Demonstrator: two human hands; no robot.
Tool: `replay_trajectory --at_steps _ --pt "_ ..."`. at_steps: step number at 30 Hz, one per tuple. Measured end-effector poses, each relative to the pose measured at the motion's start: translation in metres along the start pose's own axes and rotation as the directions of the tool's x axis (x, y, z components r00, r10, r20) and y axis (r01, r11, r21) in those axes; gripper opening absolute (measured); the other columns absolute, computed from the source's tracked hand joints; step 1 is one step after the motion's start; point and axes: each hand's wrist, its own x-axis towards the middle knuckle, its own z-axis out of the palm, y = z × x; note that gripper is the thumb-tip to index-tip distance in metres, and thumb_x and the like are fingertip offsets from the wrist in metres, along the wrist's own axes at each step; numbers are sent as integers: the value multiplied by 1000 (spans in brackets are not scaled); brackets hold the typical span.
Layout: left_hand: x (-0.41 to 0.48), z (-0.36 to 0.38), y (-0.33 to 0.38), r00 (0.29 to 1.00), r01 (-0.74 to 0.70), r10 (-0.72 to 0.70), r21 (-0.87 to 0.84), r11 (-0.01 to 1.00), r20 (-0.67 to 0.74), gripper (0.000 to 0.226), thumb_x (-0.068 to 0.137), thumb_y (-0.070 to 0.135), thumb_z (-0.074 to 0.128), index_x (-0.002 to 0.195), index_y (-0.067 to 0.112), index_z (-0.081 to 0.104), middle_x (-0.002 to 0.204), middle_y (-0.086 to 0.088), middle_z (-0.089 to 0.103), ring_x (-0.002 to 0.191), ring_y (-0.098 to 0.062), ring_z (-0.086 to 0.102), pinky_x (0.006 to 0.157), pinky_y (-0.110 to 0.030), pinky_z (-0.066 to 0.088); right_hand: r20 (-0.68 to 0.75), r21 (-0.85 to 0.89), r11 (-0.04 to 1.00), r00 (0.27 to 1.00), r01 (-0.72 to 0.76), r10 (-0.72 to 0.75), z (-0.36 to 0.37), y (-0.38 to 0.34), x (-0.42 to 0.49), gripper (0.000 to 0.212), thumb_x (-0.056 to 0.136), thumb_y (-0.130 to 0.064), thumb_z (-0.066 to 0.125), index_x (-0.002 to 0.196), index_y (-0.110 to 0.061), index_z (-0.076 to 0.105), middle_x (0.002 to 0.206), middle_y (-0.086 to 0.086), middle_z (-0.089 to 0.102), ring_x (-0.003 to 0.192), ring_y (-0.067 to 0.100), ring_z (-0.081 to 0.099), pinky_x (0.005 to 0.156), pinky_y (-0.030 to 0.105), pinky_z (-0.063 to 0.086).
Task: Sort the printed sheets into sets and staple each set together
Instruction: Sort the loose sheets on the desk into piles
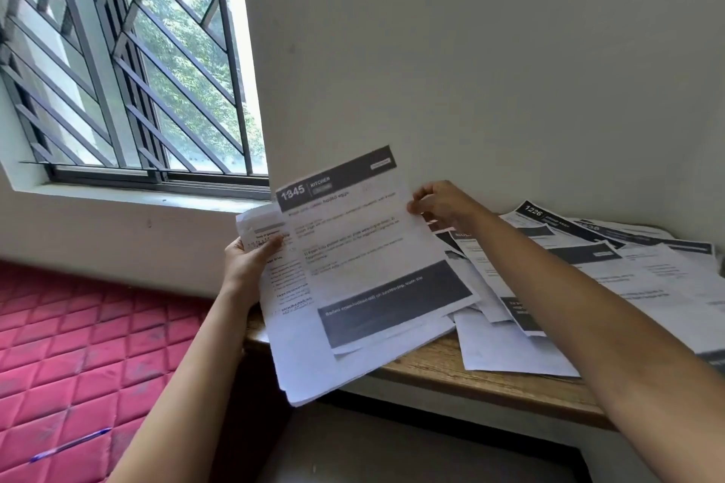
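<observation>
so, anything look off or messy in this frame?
Yes. The black-and-white printed sheets on the wooden desk lie in a skewed, overlapping heap, not sets. The paper stack in the left hand is unsquared; the right hand pinches its top sheet. A blue pen lies on the red quilted mattress.

Wooden table (482,374): loose printed sheets (612,271) spread overlapping. Red quilted mattress (78,345): blue pen (70,444).
</observation>
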Motion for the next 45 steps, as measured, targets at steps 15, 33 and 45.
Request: replay_trajectory --at_steps 15,33,45 --pt "7 14 96 981 -8 -10 91 996 195 10 86 5 66 94 10 62 83 -9 73 68 -21 72 59 -34 61 -353 256 967 933 17 77 -99 16 -40 24 95 -5 54 76 -18 47 85 4 59 71 17 57 62 30 46" --pt "27 68 93 965 48 -79 126 991 250 7 87 5 65 94 4 62 72 -11 72 58 -18 70 51 -30 58 -215 403 910 977 103 -15 -47 16 -33 19 95 3 49 85 -11 58 86 7 64 75 19 62 65 30 56" --pt "30 68 35 964 -34 48 -59 998 262 34 89 -2 60 118 8 45 93 -15 66 70 -21 70 58 -35 60 -58 480 876 995 -47 86 4 19 -31 28 101 -3 36 91 -12 60 92 7 65 79 19 62 74 36 53"
